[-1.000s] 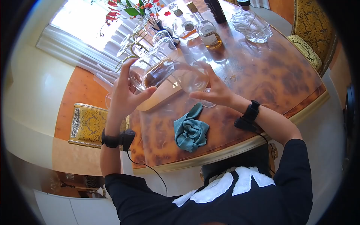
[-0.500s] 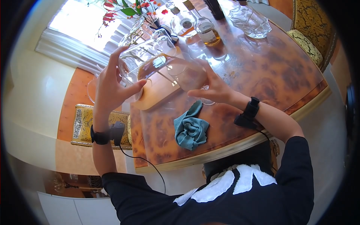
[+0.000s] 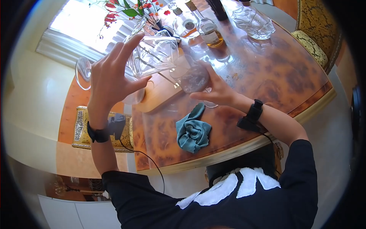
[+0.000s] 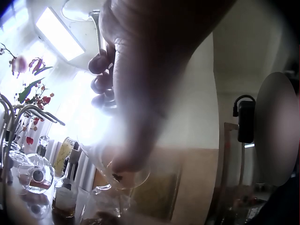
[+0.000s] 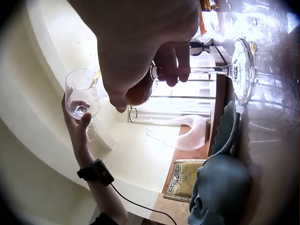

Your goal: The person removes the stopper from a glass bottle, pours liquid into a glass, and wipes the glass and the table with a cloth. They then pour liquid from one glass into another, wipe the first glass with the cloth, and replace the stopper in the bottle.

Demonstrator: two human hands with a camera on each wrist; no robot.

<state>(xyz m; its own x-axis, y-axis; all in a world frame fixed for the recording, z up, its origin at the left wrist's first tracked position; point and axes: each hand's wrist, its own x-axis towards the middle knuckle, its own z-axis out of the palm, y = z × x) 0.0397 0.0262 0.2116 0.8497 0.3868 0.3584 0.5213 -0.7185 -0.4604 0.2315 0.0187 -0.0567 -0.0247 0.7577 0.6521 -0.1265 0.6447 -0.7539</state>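
Note:
In the head view my left hand (image 3: 112,78) grips a clear stemmed glass (image 3: 162,49), its bowl tilted toward the right and its round foot (image 3: 83,71) out to the left. The left wrist view has the thumb of that hand (image 4: 145,89) across the bowl. My right hand (image 3: 220,89) holds a second glass (image 3: 193,79) close by on the right. Seen from the right wrist, curled fingers of the right hand (image 5: 145,42) pinch its stem, with the foot (image 5: 242,72) at the tabletop. Whether the two glasses touch, I cannot tell.
A crumpled teal cloth (image 3: 193,133) lies on the table (image 3: 274,76) near the front edge. Behind are a gold-labelled bottle (image 3: 211,32), a dark bottle (image 3: 217,9), a faceted decanter (image 3: 254,24), a wooden board (image 3: 162,95) and red flowers (image 3: 146,9).
My left hand has moved left and turned its glass, so the foot has swung up to the left. The right hand stays nearly in place with its glass.

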